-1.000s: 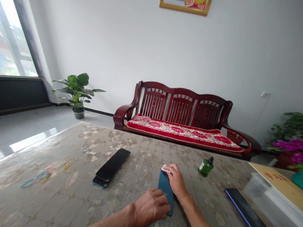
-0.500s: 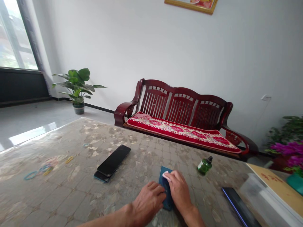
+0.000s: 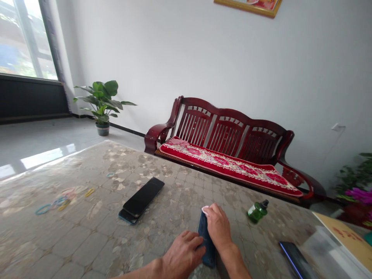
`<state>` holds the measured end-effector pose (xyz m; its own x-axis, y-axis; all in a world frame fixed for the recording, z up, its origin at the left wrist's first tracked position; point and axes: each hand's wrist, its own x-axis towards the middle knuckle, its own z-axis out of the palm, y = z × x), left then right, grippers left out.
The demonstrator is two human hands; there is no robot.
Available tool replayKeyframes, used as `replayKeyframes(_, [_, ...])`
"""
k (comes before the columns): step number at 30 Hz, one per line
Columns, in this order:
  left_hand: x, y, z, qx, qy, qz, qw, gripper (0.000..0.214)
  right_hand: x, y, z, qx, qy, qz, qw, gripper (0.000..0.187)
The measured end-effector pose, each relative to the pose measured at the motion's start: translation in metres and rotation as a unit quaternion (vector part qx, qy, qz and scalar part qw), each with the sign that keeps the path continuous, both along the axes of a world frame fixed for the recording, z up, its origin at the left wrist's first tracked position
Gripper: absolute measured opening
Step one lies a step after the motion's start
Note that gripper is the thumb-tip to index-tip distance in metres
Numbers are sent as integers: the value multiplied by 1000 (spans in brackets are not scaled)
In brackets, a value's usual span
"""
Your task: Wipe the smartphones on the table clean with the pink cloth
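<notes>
While L hand (image 3: 184,251) grips blue phone (image 3: 204,229) btm ctr, prob. for steadiness, R hand (image 3: 219,226) pinches pale cloth (image 3: 205,209) against it.

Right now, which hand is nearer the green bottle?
Right. The right hand is left of the green bottle; the left hand is farther left, at the blue phone.

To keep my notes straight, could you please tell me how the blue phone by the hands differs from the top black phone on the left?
The blue phone shows dark blue; the black phone shows black. The left hand and right hand partly cover the blue phone; the black phone lies untouched atop another phone. Both are slim and rectangular.
</notes>
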<state>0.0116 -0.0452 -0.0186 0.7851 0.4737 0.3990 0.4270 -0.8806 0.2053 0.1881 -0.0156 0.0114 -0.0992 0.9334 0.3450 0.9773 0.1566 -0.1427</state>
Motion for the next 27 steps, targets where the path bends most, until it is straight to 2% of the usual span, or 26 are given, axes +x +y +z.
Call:
replayKeyframes(6, [4,1,-13,-1,-2,9,1000,11,-2,-30,-14,19,-15,48,999,26])
replayKeyframes(9, [6,1,-15,1,-7,15,1000,10,-1,-23,-14,20,-11,40,999,28])
replayKeyframes(14, [7,0,-14,3,-14,21,1000,11,3,-3,-3,2,-9,-1,1000,34])
replayKeyframes(20, [8,1,-18,10,-14,39,999,17,6,-26,-10,5,24,41,999,30])
replayKeyframes(23, [8,-1,-14,7,-11,40,999,12,3,-23,-13,22,46,41,998,32])
replayKeyframes(27, [6,-5,0,-11,0,40,999,9,3,-5,-9,34,76,20,996,34])
